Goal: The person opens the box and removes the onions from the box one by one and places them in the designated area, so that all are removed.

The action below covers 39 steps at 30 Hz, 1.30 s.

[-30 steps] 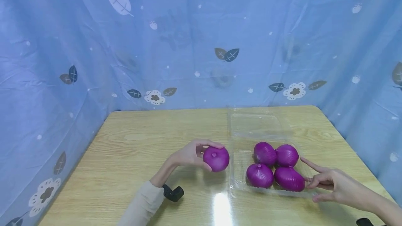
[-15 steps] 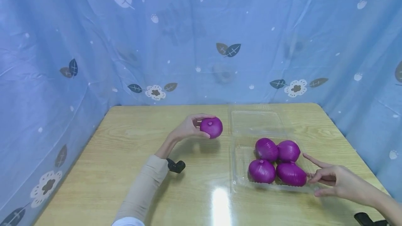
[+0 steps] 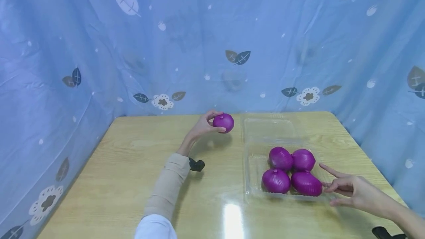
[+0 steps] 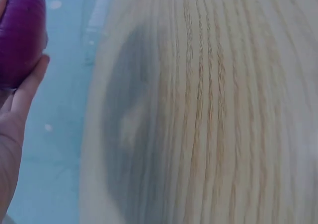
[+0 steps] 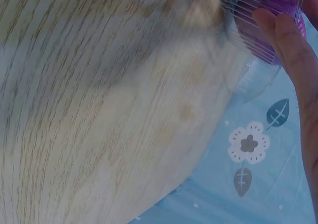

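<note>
Head: held onion [image 3: 224, 123] farther back

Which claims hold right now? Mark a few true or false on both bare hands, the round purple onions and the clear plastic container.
1. The left hand grips a round purple onion above the pale wooden table. True.
2. The right hand is at the right side of the clear plastic container. True.
3. The container holds three onions. False: four onions lie in it.
4. The container's lid is closed. False: the clear lid lies open at the far side.
</note>
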Motion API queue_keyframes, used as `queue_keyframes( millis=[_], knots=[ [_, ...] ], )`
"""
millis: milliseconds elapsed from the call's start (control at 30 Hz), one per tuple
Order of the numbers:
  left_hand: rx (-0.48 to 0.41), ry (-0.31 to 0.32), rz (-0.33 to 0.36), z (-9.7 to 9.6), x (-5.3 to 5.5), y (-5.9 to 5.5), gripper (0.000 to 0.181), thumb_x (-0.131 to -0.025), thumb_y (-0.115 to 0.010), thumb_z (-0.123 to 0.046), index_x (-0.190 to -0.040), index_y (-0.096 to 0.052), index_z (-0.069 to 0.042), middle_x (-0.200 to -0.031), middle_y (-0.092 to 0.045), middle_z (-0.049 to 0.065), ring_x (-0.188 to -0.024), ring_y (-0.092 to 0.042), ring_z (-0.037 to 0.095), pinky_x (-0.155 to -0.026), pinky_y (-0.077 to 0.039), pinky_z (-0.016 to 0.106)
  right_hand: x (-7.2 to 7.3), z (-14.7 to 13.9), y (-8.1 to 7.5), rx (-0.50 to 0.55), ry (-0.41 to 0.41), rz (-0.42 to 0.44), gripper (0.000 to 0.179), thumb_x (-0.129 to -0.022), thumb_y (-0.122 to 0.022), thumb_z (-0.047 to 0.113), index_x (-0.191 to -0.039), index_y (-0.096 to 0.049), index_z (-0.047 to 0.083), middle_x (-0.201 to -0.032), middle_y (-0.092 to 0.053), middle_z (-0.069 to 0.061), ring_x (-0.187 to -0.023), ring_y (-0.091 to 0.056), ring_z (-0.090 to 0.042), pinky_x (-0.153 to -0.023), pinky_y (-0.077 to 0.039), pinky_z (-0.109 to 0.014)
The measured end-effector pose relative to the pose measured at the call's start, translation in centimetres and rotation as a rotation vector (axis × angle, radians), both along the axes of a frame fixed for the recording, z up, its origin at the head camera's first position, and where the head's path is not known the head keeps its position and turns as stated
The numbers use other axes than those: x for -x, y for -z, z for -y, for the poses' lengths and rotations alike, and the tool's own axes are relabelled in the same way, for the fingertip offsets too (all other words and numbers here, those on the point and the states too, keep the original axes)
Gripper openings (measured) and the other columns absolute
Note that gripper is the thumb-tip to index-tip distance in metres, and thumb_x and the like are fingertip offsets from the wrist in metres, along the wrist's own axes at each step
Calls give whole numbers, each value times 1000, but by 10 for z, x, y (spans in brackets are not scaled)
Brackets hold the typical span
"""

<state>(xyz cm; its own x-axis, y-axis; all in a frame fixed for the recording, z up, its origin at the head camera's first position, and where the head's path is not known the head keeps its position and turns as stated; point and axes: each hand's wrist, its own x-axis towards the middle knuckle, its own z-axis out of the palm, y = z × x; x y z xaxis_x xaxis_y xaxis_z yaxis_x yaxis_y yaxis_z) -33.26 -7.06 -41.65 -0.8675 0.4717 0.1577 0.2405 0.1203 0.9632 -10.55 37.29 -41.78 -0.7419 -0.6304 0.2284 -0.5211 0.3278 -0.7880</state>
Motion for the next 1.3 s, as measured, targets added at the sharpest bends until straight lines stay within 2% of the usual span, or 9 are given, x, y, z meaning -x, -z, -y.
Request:
queue_keyframes(
  millis=[133,233,400,600,700,900,1100,1300],
  knots=[
    [41,-46,18,-5,2,15,51,-74,-81,-8,-119,-56,-6,-135,-54,8,-115,-57,31,-93,-52,40,-3,2,5,14,-9,-5,26,-75,-73,-10,-97,-69,3,-152,-24,24,-110,-57,0,-84,-49,-11],
    [87,-62,28,-8,2,24,57,-74,-83,-10,-124,-56,-7,-134,-54,8,-119,-55,31,-97,-48,42,-5,2,7,42,-24,20,26,-75,-72,-12,-97,-69,2,-152,-23,24,-112,-54,-1,-84,-50,-12],
    [157,-83,10,-10,0,35,68,-71,-85,-10,-131,-54,-6,-133,-54,9,-123,-51,29,-104,-42,42,-5,4,7,67,-50,71,25,-76,-70,-13,-98,-68,0,-152,-23,25,-114,-54,-2,-85,-50,-13],
    [227,-86,-31,-12,1,36,66,-71,-83,-4,-129,-52,-5,-129,-56,14,-122,-51,30,-104,-43,40,-1,7,6,65,-66,55,26,-76,-71,-12,-98,-68,1,-153,-23,23,-114,-54,-3,-85,-50,-14],
    [257,-88,-56,-14,3,35,69,-72,-82,-3,-133,-50,-8,-133,-54,14,-125,-49,30,-106,-40,43,1,7,5,58,-64,44,25,-75,-71,-11,-97,-68,2,-153,-23,23,-114,-54,-3,-85,-51,-14],
    [317,-43,-98,-17,9,35,82,-73,-82,-5,-144,-41,-10,-145,-43,13,-129,-44,35,-106,-39,48,4,5,4,43,-52,36,25,-76,-72,-10,-97,-68,2,-152,-23,24,-113,-54,-2,-84,-50,-13],
    [296,-12,-110,-17,13,38,87,-71,-83,-5,-146,-39,-9,-147,-40,14,-129,-44,35,-107,-39,46,4,3,5,38,-34,26,26,-75,-72,-10,-98,-68,2,-152,-24,23,-113,-54,-2,-84,-51,-14],
    [246,36,-117,-20,18,42,86,-74,-81,-7,-147,-36,-6,-149,-38,15,-133,-40,32,-109,-37,39,1,-1,5,56,-29,32,27,-75,-71,-12,-98,-68,1,-153,-25,22,-114,-53,-1,-84,-51,-15]
  ],
)
